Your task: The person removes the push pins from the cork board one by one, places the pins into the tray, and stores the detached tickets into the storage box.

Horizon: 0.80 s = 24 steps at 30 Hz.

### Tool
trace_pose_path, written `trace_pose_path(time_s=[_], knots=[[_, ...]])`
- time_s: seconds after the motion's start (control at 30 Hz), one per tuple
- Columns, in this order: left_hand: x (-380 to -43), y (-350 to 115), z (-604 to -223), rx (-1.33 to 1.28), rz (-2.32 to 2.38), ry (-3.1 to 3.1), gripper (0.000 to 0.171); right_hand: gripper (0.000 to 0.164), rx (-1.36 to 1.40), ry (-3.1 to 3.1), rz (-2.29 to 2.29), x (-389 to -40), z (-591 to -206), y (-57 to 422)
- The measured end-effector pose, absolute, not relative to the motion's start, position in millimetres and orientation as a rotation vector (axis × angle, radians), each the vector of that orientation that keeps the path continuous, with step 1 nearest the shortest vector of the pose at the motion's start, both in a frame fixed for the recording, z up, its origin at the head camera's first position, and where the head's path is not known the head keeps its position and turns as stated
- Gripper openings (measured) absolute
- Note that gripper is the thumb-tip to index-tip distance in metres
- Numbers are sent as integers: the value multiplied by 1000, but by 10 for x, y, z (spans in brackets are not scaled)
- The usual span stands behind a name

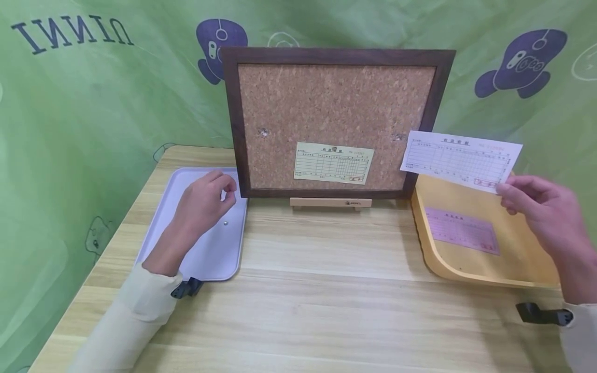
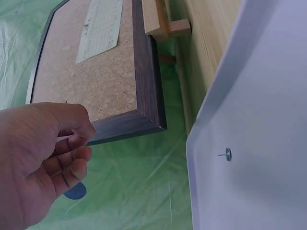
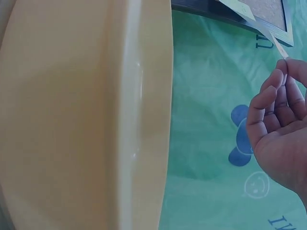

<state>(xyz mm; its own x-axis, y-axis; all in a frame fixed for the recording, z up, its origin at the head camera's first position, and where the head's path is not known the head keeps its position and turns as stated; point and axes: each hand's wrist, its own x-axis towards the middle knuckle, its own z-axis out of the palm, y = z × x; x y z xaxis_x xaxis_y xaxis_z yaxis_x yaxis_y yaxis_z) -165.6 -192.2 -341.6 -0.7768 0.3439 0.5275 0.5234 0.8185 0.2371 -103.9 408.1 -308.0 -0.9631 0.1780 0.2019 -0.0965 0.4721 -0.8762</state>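
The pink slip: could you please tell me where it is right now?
In the head view, the pink slip lies on the right, in the yellow tray, below the white slip that the right hand holds.

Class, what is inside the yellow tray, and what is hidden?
A pink slip lies inside the yellow tray. In the head view, the right hand and its white slip cover parts of the tray; anything beneath the pink slip is also hidden.

Fine print on the white slip (image 1: 459, 159) is too small to read.
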Motion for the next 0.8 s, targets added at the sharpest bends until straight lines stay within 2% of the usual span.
trace_pose_path(time_s=[0.27, 0.57, 0.8], knots=[[-1639, -1993, -3504, -583, -541, -2649, 10, 10, -46, -2390, 1697, -984, -3127, 4147], [-1667, -2054, -3560, -543, -535, -2783, 9, 7, -197, -2615, 1470, -958, -3155, 4234], [-1677, -2081, -3594, -509, -543, -2863, 9, 8, -203, -2670, 1424, -950, -3196, 4291]])
